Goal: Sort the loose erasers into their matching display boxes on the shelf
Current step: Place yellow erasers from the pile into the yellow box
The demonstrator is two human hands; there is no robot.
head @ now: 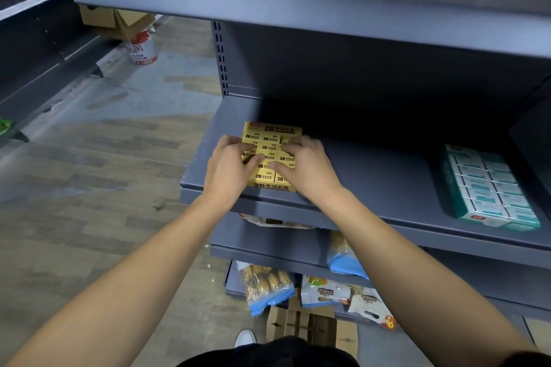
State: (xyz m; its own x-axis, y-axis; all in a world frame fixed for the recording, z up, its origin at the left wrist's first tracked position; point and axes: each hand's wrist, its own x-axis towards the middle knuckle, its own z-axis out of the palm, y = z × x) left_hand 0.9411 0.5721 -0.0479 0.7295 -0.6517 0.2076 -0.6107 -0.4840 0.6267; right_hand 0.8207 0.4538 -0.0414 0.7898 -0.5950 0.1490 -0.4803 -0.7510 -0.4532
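Note:
A yellow display box (272, 129) marked 2B stands at the left end of the grey shelf (387, 188), packed with several yellow erasers (268, 147). My left hand (229, 168) lies on the box's left side, fingers and thumb curled onto the erasers. My right hand (307, 167) lies on its right side, fingers bent over the erasers too. Both hands hide much of the box. Whether either hand pinches a single eraser is hidden. A green and white display box (489, 191) full of white erasers sits at the shelf's right end.
The grey shelf's middle lies bare between the two boxes. An upper shelf (298, 9) overhangs. Lower shelves hold snack bags (268, 286). Flattened cardboard (310, 331) lies on the wood-pattern floor by my white shoe (245, 338). A red and white bucket (141, 49) stands far left.

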